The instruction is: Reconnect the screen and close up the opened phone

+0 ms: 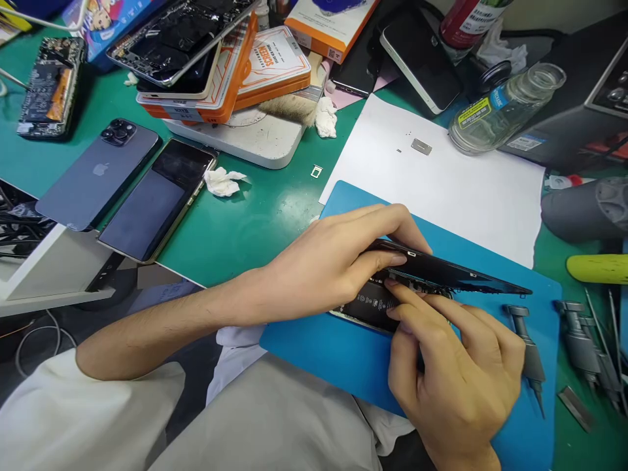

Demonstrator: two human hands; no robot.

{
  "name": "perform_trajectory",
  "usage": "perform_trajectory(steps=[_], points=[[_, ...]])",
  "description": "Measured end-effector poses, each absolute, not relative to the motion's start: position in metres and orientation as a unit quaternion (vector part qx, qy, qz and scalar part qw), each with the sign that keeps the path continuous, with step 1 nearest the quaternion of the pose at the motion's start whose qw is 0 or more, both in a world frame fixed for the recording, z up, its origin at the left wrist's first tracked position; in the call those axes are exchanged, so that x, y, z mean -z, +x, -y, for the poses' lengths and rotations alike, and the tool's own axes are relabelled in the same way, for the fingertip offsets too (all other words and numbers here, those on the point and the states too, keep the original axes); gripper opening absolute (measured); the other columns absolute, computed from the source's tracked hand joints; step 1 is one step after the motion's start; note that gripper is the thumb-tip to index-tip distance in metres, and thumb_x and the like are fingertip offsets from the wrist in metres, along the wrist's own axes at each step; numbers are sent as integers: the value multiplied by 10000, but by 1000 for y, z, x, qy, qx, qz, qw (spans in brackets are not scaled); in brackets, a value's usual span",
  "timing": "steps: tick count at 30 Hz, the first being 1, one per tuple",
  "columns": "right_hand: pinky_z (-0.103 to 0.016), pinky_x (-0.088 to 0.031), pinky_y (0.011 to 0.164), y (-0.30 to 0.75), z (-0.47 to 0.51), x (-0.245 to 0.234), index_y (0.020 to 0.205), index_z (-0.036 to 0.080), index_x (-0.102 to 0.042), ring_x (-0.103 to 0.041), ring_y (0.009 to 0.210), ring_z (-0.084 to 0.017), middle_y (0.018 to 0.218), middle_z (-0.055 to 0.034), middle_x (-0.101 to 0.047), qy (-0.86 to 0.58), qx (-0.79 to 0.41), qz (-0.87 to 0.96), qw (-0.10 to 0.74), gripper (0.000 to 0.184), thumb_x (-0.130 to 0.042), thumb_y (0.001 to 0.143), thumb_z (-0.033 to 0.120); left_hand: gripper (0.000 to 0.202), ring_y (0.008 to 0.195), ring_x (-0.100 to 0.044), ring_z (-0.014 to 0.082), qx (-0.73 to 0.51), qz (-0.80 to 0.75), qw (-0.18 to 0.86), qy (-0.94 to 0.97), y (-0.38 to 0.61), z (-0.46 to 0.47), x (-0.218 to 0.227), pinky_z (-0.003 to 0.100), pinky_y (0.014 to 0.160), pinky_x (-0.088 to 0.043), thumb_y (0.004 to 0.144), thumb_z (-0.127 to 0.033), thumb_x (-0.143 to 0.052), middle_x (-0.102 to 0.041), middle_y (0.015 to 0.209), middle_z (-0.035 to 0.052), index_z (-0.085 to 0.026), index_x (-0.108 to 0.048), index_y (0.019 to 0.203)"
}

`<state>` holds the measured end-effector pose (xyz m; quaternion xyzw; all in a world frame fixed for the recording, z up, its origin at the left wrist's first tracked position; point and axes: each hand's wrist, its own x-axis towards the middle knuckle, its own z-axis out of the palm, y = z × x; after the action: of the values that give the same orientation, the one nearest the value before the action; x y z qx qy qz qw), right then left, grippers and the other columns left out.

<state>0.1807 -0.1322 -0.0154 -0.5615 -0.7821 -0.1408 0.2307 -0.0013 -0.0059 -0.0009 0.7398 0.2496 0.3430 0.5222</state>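
Note:
My left hand [333, 258] pinches the edge of a detached phone screen [461, 272], thumb on its inner face and fingers behind. It holds the screen tilted up over an opened phone body [363, 306], whose black battery shows. My right hand [456, 366] is curled over that phone body. Its index fingertip reaches into the gap below the screen and touches the interior. What lies under this fingertip is hidden. Beneath both hands is a blue mat [314, 356]. A grey screwdriver [527, 350] lies on the mat, right of my right hand.
White paper [471, 203] beyond the mat bears a small metal plate [421, 147] and tiny parts. A glass bottle [505, 108] leans there. Two phones [101, 173] lie at left, near stacked orange boxes [275, 62]. More screwdrivers [579, 343] lie at right. A SIM tray [316, 171] rests mid-table.

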Motion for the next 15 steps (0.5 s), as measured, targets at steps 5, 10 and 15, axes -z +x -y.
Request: perform_trajectory(steps=[5, 10, 15], points=[[-415, -515, 1020, 181, 133, 15, 1080, 157, -692, -741, 1079, -236, 1133, -73, -801, -570, 134, 771, 251, 112, -643, 1015, 80, 195, 1101, -730, 152, -340, -257, 524, 738, -1, 6, 2, 289, 963, -602, 1078, -89, -549, -771, 1154, 12, -222, -689, 1106], [-407, -517, 1015, 181, 132, 14, 1081, 159, -683, -743, 1071, -227, 1120, -71, -802, -569, 128, 773, 248, 122, -636, 1014, 69, 194, 1100, -725, 143, -337, -257, 527, 737, -1, 6, 0, 276, 965, -595, 1077, -84, -546, -768, 1154, 12, -212, -686, 1117], [-401, -520, 1017, 181, 131, 14, 1079, 164, -687, -744, 1057, -222, 1113, -61, -805, -562, 136, 777, 250, 144, -650, 995, 54, 198, 1093, -717, 137, -333, -259, 525, 739, -2, 6, -2, 267, 966, -582, 1077, -82, -539, -765, 1146, 9, -206, -688, 1117]])
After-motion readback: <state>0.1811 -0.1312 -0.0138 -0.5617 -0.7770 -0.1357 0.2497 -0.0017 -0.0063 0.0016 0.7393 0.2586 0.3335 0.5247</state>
